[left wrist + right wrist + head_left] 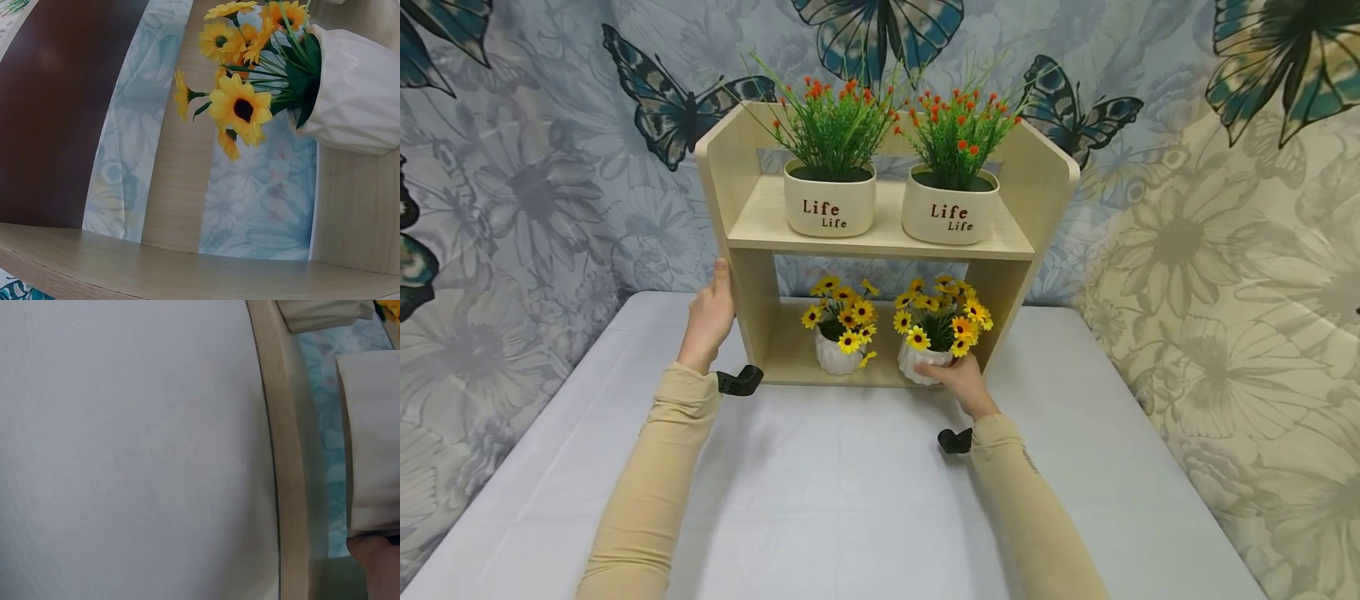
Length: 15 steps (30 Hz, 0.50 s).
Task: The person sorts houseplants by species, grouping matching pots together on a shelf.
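Observation:
My right hand (958, 382) grips a small white ribbed flowerpot (917, 367) of yellow daisy-like flowers, at the right of the lower shelf. In the right wrist view a finger (375, 553) lies at the lower edge of the pot, and a gap shows between the pot's base and the shelf board (290, 481). My left hand (710, 321) rests against the outer left side of the wooden shelf unit (752, 308), its fingers extended upward. A second white pot (837, 357) with yellow flowers (240, 109) stands to the left on the lower shelf.
On the upper shelf (887, 212) stand two cream planters marked "Life", the left planter (830, 204) and the right planter (951, 208), with red-tipped greenery. White cloth covers the table (842, 492). Butterfly-patterned wallpaper (542, 200) rises behind.

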Each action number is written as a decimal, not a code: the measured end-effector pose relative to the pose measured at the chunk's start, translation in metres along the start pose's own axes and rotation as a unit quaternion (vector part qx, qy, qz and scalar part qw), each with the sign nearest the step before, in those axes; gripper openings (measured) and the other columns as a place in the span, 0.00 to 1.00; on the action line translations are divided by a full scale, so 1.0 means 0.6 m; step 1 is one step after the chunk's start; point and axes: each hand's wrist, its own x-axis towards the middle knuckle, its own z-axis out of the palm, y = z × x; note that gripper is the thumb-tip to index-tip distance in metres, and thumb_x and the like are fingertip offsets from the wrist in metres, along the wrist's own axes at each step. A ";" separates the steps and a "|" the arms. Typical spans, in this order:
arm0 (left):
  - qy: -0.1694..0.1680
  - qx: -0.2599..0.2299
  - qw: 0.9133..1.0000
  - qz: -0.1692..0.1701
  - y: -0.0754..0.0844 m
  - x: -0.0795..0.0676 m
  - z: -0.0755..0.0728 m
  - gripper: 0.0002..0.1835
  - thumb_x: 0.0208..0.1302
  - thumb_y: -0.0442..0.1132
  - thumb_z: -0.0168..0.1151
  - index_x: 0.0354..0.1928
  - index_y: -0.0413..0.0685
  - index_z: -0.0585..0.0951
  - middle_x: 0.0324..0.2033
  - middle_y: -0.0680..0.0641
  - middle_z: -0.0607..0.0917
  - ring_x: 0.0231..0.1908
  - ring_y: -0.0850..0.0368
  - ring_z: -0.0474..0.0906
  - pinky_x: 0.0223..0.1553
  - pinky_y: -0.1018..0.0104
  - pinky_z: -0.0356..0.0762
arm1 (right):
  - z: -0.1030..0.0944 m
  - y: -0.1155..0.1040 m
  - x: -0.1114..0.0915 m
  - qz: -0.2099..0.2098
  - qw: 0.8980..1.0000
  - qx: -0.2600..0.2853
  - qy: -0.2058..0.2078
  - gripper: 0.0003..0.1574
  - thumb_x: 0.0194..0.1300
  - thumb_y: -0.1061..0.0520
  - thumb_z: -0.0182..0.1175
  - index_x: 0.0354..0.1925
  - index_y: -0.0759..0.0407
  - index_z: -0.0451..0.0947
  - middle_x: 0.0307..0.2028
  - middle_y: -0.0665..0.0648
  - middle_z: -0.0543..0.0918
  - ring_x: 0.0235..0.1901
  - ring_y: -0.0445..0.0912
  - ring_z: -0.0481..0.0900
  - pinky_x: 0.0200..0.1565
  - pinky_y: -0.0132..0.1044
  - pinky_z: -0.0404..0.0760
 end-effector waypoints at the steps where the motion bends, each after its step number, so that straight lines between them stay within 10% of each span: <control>1: 0.000 0.000 1.000 -0.001 0.000 0.000 0.000 0.49 0.62 0.71 0.18 0.59 0.36 0.70 0.31 0.35 0.73 0.40 0.38 0.68 0.49 0.43 0.62 | 0.002 0.001 0.001 0.000 1.000 0.005 0.002 0.44 0.48 0.55 0.74 0.61 0.56 0.65 0.54 0.56 0.73 0.51 0.49 0.71 0.54 0.44 0.68; 11: 0.014 0.001 1.000 0.002 -0.001 0.002 0.003 0.50 0.62 0.71 0.18 0.62 0.36 0.68 0.33 0.33 0.73 0.45 0.34 0.67 0.51 0.40 0.61 | 0.018 0.004 0.018 0.025 0.999 0.004 0.028 0.43 0.47 0.56 0.74 0.59 0.58 0.65 0.50 0.58 0.74 0.49 0.49 0.71 0.53 0.42 0.69; 15: 0.012 -0.001 1.000 0.007 0.000 0.001 0.003 0.50 0.62 0.72 0.19 0.66 0.37 0.64 0.49 0.27 0.73 0.55 0.31 0.63 0.56 0.38 0.57 | 0.017 0.005 0.024 0.029 0.999 -0.004 0.027 0.44 0.47 0.56 0.74 0.59 0.57 0.64 0.51 0.57 0.73 0.50 0.50 0.70 0.55 0.44 0.67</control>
